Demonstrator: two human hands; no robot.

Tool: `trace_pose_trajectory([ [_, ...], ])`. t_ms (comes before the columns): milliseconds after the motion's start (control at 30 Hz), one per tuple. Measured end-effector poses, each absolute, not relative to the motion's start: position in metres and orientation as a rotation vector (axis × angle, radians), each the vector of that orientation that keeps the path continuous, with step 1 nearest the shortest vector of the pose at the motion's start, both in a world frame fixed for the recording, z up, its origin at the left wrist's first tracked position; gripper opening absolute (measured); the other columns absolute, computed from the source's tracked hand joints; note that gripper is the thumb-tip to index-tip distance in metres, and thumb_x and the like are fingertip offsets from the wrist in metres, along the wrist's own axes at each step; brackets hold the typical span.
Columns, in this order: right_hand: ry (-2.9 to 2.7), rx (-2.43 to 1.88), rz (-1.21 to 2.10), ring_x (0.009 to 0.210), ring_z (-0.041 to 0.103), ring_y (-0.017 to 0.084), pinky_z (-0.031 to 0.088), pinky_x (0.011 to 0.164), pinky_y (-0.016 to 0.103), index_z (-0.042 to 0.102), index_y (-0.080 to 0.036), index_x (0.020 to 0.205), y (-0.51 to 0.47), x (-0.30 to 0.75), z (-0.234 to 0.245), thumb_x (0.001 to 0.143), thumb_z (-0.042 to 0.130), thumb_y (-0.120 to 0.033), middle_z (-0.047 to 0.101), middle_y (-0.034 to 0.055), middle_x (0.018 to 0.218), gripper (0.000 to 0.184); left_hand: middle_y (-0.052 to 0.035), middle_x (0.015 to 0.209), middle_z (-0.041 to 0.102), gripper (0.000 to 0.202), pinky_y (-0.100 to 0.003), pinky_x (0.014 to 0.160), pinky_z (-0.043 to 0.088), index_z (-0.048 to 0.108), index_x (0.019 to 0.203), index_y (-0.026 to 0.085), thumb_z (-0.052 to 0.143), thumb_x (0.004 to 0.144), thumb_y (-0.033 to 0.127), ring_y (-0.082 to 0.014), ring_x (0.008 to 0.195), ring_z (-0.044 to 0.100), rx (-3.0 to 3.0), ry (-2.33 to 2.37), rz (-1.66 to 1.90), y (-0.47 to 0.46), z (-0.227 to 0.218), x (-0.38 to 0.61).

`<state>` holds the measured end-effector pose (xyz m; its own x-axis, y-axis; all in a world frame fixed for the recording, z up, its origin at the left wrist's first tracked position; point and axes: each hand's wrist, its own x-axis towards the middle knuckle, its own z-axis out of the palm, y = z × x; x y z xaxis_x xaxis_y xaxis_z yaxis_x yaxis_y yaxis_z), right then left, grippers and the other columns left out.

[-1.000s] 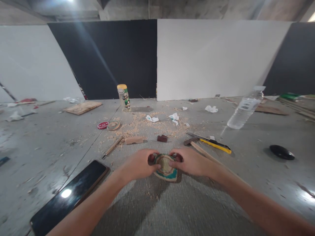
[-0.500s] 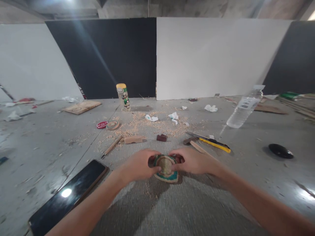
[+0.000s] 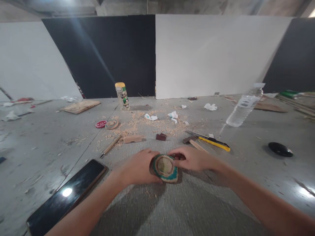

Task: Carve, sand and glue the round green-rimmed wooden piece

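A small carved wooden piece [image 3: 165,165], with a round hollow in its face and teal paint around it, is between my hands, just above or on the grey floor. My left hand [image 3: 140,167] grips its left side, the thumb along the lower edge and the fingers behind. At its upper right edge, my right hand [image 3: 193,159] pinches with thumb and curled fingers. Beyond the hands lie a dark brown block [image 3: 161,137], a pale wood offcut [image 3: 133,139] and a wooden-handled carving tool [image 3: 111,146]. To the right are a hammer [image 3: 197,144] and a yellow utility knife [image 3: 214,143].
A phone [image 3: 66,196] lies at left, a black computer mouse [image 3: 280,149] at right. Behind are a yellow-lidded bottle [image 3: 122,96], a tilted clear water bottle [image 3: 244,106], a red tin lid [image 3: 101,124], a wooden disc [image 3: 112,124], wood shavings and crumpled tissues [image 3: 151,117]. Black and white panels stand behind.
My left thumb has shifted from the face of the wooden piece to its lower edge, uncovering the round hollow. My right thumb has moved outward toward the right rim.
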<state>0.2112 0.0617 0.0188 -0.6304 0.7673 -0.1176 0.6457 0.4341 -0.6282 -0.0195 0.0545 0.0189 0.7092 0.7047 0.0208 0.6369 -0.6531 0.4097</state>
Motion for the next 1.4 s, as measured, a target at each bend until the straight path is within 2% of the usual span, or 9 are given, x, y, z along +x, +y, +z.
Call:
trace_pose_trajectory([
  [200,-2.458,-1.318,0.892,0.069,0.057,0.016,0.041,0.058,0.025,0.070,-0.015,0.104,0.061,0.209,0.014,0.081,0.061,-0.021,0.069,0.0054,0.081,0.025,-0.0066,0.103,0.068,0.059,-0.039,0.080,0.048,0.064,0.107,0.021,0.085,0.058,0.044,-0.0290,0.096,0.061,2.536,1.035,0.292,0.053,0.019,-0.020],
  [367,-2.466,-1.300,0.924,0.069,0.057,0.016,0.041,0.058,0.024,0.070,-0.016,0.105,0.062,0.210,0.016,0.084,0.061,-0.028,0.070,0.0047,0.081,0.026,-0.0061,0.101,0.068,0.056,-0.037,0.079,0.047,0.064,0.105,0.021,0.084,0.059,0.046,-0.0285,0.096,0.062,2.486,1.011,0.280,0.056,0.020,-0.022],
  [500,-2.485,-1.265,0.958,0.073,0.060,0.017,0.043,0.060,0.024,0.071,-0.018,0.106,0.064,0.212,0.018,0.088,0.055,-0.027,0.072,0.0041,0.087,0.026,-0.0058,0.103,0.067,0.049,-0.036,0.079,0.047,0.065,0.108,0.024,0.077,0.068,0.050,-0.0261,0.093,0.061,2.394,1.004,0.333,0.058,0.019,-0.026],
  [667,-2.463,-1.318,0.950,0.073,0.062,0.017,0.045,0.061,0.024,0.069,-0.017,0.110,0.064,0.214,0.019,0.087,0.056,-0.023,0.072,0.0053,0.088,0.028,-0.0047,0.103,0.061,0.040,-0.034,0.081,0.047,0.064,0.114,0.027,0.070,0.077,0.042,-0.0234,0.095,0.059,2.378,0.988,0.325,0.054,0.024,-0.025],
  [867,-2.433,-1.375,0.945,0.069,0.060,0.016,0.044,0.058,0.024,0.066,-0.014,0.110,0.062,0.215,0.022,0.083,0.064,-0.027,0.068,0.0053,0.080,0.030,-0.0038,0.108,0.058,0.027,-0.033,0.084,0.046,0.070,0.105,0.028,0.072,0.078,0.030,-0.0211,0.097,0.059,2.474,0.995,0.368,0.049,0.028,-0.019],
  [967,-2.405,-1.368,0.924,0.069,0.060,0.015,0.044,0.058,0.023,0.063,-0.015,0.102,0.058,0.212,0.024,0.080,0.067,-0.027,0.066,0.0036,0.079,0.025,-0.0031,0.106,0.063,0.014,-0.033,0.086,0.045,0.072,0.096,0.026,0.068,0.083,0.023,-0.0206,0.096,0.060,2.643,0.969,0.330,0.046,0.028,-0.014],
  [1100,-2.422,-1.322,0.916,0.067,0.057,0.014,0.043,0.056,0.022,0.062,-0.017,0.091,0.055,0.208,0.024,0.080,0.066,-0.027,0.064,0.0015,0.077,0.015,0.0021,0.102,0.071,0.015,-0.033,0.087,0.045,0.072,0.094,0.027,0.060,0.091,0.020,-0.0183,0.093,0.062,2.851,0.773,0.253,0.040,0.026,-0.008],
  [1267,-2.470,-1.277,0.905,0.065,0.056,0.014,0.042,0.056,0.023,0.066,-0.016,0.091,0.056,0.207,0.022,0.081,0.067,-0.028,0.064,0.0017,0.075,0.016,-0.0028,0.094,0.072,0.016,-0.033,0.076,0.048,0.070,0.089,0.019,0.054,0.093,0.017,-0.0203,0.086,0.065,3.052,0.753,0.143,0.037,0.023,-0.005],
  [1400,-2.522,-1.188,0.854,0.070,0.057,0.015,0.043,0.063,0.025,0.072,-0.021,0.093,0.052,0.207,0.033,0.083,0.067,-0.032,0.065,0.0024,0.083,0.016,-0.0025,0.090,0.072,0.013,-0.031,0.078,0.048,0.070,0.088,0.018,0.057,0.090,0.015,-0.0190,0.086,0.065,2.878,0.775,0.312,0.040,0.027,-0.008],
])
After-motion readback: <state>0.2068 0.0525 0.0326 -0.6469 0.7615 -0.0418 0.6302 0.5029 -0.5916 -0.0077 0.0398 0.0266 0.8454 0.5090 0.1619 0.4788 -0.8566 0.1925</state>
